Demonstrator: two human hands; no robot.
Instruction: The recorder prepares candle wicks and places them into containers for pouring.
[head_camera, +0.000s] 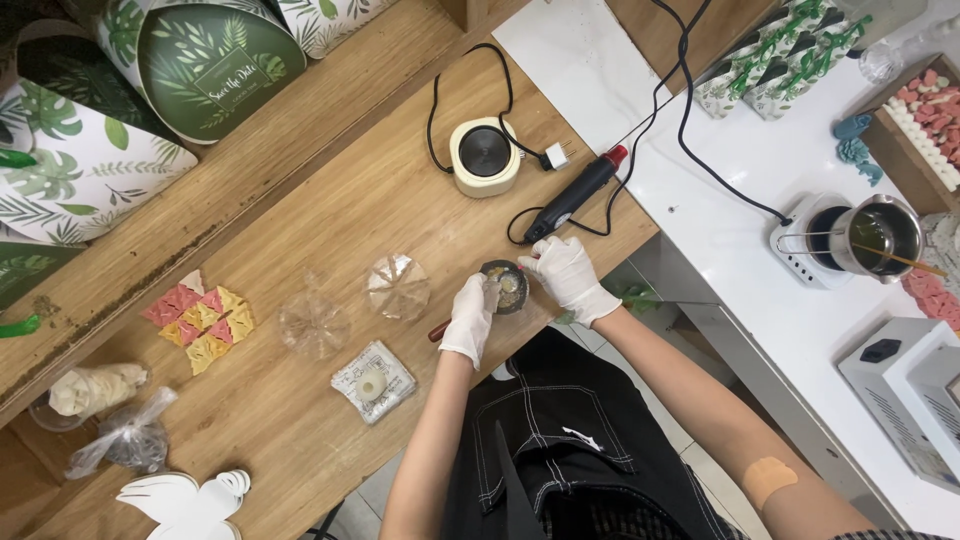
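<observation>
Both my hands wear white gloves and meet at a small dark round dish (508, 283) with pale and yellowish bits in it, near the front edge of the wooden table (330, 210). My left hand (470, 317) grips the dish from the left; a red-brown handle (438, 331) pokes out below that hand. My right hand (566, 273) holds the dish's right side with curled fingers. A black heat tool with a red tip (574, 193) lies just behind my right hand.
A small cream round hot plate (485, 155) stands farther back. Clear plastic moulds (398, 286) (314, 324), pink and yellow wax pieces (203, 322), a square tray (373, 381) and plastic bags (122, 440) lie to the left. A metal pot on a heater (850, 240) stands on the white counter at right.
</observation>
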